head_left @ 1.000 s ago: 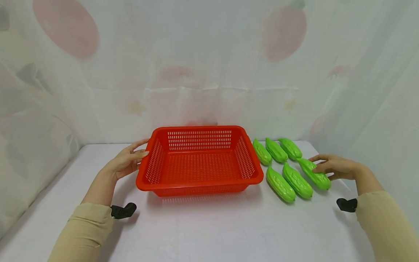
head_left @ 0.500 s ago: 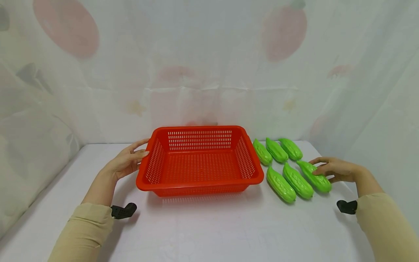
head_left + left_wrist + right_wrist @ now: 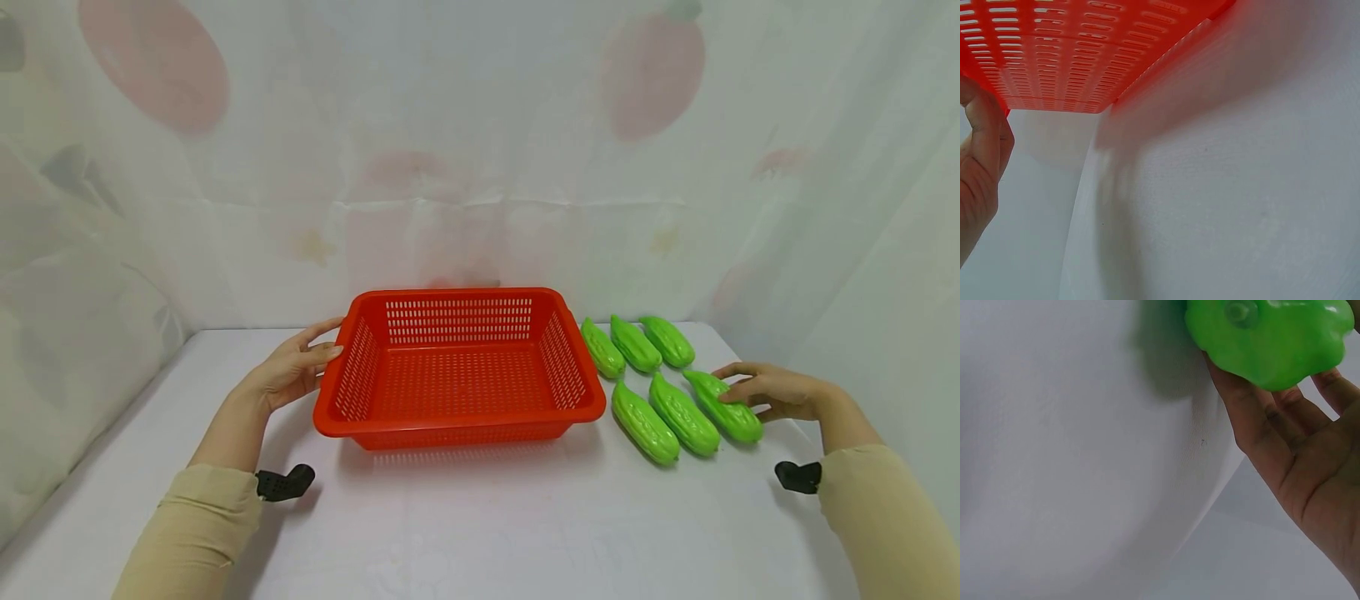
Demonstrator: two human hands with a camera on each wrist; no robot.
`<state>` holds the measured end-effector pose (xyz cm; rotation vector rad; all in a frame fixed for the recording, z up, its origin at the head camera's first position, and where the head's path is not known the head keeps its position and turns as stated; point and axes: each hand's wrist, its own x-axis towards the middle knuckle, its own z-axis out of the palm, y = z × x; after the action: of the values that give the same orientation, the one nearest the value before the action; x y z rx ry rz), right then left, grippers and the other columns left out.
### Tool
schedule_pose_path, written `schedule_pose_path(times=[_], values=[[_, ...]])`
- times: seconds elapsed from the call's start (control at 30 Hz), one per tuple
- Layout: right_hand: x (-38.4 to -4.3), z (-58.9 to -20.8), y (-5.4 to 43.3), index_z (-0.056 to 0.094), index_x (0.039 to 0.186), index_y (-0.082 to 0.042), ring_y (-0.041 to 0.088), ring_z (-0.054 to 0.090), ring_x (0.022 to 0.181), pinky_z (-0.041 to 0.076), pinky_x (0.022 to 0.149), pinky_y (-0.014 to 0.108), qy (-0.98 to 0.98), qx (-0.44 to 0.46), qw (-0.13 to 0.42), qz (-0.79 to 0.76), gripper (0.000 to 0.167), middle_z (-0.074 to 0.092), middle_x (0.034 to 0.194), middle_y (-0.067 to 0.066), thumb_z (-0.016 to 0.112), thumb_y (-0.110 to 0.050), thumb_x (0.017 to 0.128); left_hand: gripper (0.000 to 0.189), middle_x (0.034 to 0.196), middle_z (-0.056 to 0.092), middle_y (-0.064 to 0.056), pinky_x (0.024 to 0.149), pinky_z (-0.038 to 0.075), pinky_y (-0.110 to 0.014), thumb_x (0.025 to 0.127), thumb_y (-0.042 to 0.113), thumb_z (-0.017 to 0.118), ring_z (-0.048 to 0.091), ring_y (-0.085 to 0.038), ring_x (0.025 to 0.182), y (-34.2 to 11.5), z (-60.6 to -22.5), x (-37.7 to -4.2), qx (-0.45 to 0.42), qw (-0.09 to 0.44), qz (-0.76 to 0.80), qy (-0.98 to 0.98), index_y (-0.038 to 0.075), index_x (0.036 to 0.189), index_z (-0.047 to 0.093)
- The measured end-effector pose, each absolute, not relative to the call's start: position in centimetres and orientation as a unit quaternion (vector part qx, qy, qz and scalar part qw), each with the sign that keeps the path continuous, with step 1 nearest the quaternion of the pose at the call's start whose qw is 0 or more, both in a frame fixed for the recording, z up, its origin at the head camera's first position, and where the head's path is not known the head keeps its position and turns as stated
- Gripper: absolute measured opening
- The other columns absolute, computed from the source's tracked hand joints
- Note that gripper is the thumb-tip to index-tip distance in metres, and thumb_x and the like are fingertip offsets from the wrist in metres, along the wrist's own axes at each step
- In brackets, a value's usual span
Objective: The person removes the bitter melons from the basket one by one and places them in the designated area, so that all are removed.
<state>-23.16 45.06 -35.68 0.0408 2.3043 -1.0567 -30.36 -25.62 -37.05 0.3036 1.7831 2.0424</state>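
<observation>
A red perforated plastic basket [image 3: 457,425] stands on the table, its inside bare. At its left side my left hand [image 3: 288,371] grips the rim, thumb on the edge and fingers spread along the outer wall. In the left wrist view the hand [image 3: 982,162] shows only partly, beside the slotted wall. My right hand [image 3: 776,390] holds a light green bitter melon [image 3: 738,423], the outermost of the front row, with thumb and fingers round its far side. The right wrist view shows the melon's rounded end [image 3: 1266,350] with the fingers beneath it.
Two more bitter melons [image 3: 684,417] lie side by side left of the held one. Behind them is a row of three [image 3: 636,346], close to the basket's right side. A white patterned curtain [image 3: 465,167] hangs behind the white table [image 3: 480,525].
My right hand and the bitter melon have shifted slightly toward the front of the table. The left hand and the basket have stayed in place.
</observation>
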Motion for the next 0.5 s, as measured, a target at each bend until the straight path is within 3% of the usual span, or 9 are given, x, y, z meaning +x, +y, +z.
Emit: schedule_pose_path(times=[0.5], values=[[-23.11,-35.61,45.03,0.021,0.152,-0.001,0.017,0.055,0.125,0.052,0.101,0.044,0.866,0.025,0.301,-0.399,0.076,0.043,0.147,0.019,0.060,-0.034,0.096,0.067,0.110,0.070,0.006,0.079,0.061,-0.028,0.101,0.010,0.053,0.072,-0.009,0.090,-25.62,-37.07,-30.38,0.110,0.205,0.735,0.637,0.015,0.157,0.015]])
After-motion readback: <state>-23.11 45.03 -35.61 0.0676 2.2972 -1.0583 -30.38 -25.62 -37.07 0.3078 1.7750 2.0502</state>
